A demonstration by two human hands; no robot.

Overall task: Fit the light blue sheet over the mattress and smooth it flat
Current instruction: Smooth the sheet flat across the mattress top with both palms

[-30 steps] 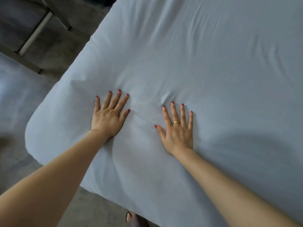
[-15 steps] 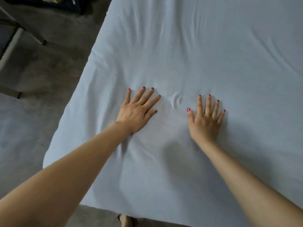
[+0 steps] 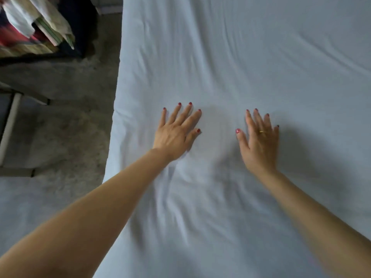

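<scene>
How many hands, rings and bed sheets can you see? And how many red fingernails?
Hands: 2, the left hand and the right hand, both flat on the sheet
Gold ring: 1, on the right hand
Light blue sheet: 1
Red nails: 10, the right little one looks dark
Total: 14

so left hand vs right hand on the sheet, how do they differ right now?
The left hand lies nearer the mattress's left edge, fingers angled up and to the right; the right hand sits further in, fingers pointing almost straight ahead. The right hand wears a gold ring; the left shows none. The left's fingers are spread wider. Both lie flat, palms down, on the light blue sheet, with red nails.
</scene>
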